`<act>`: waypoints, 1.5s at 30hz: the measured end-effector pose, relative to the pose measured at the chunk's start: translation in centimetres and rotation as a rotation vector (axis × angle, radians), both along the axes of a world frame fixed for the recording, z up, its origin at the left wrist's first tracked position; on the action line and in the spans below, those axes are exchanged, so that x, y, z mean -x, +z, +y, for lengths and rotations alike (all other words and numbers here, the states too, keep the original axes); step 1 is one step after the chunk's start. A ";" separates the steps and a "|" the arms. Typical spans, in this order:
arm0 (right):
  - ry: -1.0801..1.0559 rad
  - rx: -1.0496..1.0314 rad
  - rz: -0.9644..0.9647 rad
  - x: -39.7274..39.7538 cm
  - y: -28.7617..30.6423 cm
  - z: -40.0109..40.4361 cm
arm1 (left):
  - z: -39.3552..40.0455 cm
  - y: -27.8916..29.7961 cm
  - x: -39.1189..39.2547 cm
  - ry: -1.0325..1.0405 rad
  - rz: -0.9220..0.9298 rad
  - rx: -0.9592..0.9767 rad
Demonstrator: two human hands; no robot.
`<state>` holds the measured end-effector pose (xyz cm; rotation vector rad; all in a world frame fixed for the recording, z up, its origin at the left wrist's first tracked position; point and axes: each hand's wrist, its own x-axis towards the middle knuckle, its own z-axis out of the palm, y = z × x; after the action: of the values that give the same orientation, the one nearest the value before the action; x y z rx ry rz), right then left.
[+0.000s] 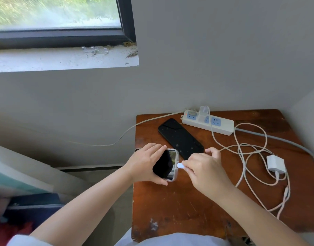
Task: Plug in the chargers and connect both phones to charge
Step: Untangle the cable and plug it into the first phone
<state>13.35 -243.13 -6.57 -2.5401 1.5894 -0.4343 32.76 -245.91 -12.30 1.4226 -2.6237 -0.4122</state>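
While the left hand (pixel 145 164) is gripping a phone in a clear case (pixel 166 166) at the worktop's (pixel 179 201) left edge, the right hand (pixel 204 167) is pinching a white cable plug (pixel 180 165) against the phone's end. Just behind them a second black phone (pixel 180 137) is lying flat, screen dark. A power strip (pixel 207 122) is sitting by the back wall with a charger (pixel 203 110) plugged in. Loose white cables (pixel 245 153) and another charger (pixel 276 165) are crowding the right side; the near worktop is lying bare.

Table (pixel 179 201) worn scuffed wood; phones (pixel 180 137) glossy glass; power strip (pixel 222 127) smooth plastic.
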 end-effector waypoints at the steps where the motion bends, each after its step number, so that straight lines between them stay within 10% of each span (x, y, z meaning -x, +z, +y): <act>1: 0.003 -0.004 0.001 0.0 0.0 0.0 | 0.0 0.2 0.1 0.001 0.005 -0.014; 45: -0.086 -0.091 -0.201 1.2 -5.0 1.9 | -0.2 -0.1 1.7 -0.157 -0.121 0.062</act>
<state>12.20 -241.21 -11.52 -2.2880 1.6088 -0.5908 31.06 -246.06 -12.43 1.2661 -2.8294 -0.2656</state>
